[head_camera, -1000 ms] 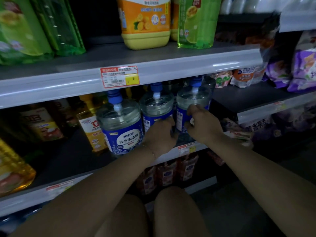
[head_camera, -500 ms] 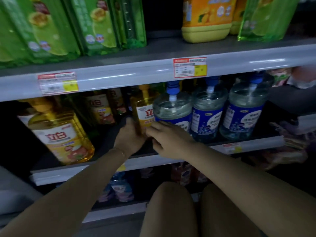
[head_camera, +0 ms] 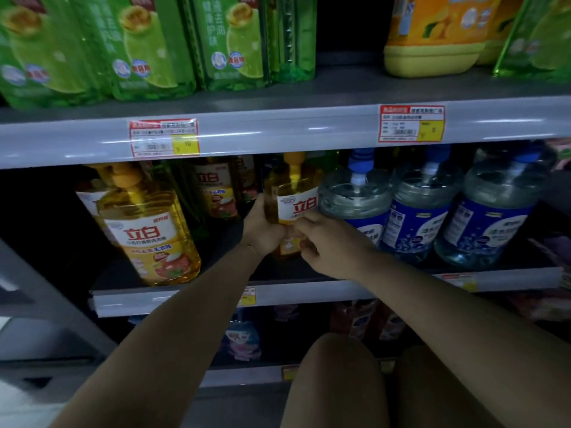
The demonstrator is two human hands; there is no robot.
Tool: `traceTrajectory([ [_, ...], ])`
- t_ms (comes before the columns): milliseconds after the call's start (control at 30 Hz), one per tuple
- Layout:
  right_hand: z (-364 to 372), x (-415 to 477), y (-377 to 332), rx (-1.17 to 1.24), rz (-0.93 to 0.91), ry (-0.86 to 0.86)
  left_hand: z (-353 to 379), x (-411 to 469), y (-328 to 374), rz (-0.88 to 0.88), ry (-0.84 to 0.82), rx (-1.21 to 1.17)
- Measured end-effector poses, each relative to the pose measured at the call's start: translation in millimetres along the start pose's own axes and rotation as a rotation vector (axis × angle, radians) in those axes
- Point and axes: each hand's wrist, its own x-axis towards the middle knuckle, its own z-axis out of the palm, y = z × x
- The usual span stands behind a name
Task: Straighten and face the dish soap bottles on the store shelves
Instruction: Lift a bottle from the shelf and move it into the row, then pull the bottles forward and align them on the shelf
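Observation:
A small amber dish soap bottle with a yellow pump and white label stands on the middle shelf. My left hand grips its left side and my right hand grips its lower right front. A larger amber pump bottle stands to the left, tilted a little. Three clear round bottles with blue labels stand in a row on the right: the first beside the held bottle, then the second and the third. More amber bottles sit deeper on the shelf.
The upper shelf carries green refill pouches on the left and an orange-yellow jug on the right. Price tags hang on its edge. A lower shelf holds dim packages. My knees are below.
My hands left the blue-labelled bottles, moved left and took hold of the small amber pump bottle. The view panned left along the shelf.

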Motion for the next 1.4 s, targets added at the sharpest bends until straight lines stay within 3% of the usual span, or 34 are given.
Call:
traceTrajectory([
  [233,9,15,-19,0.112,0.11,-0.047,-46,-19,-15,-0.028,0.096,0.039],
  [467,38,52,-39,0.609,0.435,0.074,-78,-24,-21,-0.073,0.09,0.046],
  [600,52,72,-48,0.864,0.48,0.091,-82,-30,-21,-0.046,0.042,0.045],
  [967,59,85,-46,0.906,0.569,0.09,-81,-31,-26,-0.034,-0.036,0.056],
  [1400,48,87,-42,1.01,0.546,-0.011,-77,-32,-21,-0.077,0.027,0.179],
])
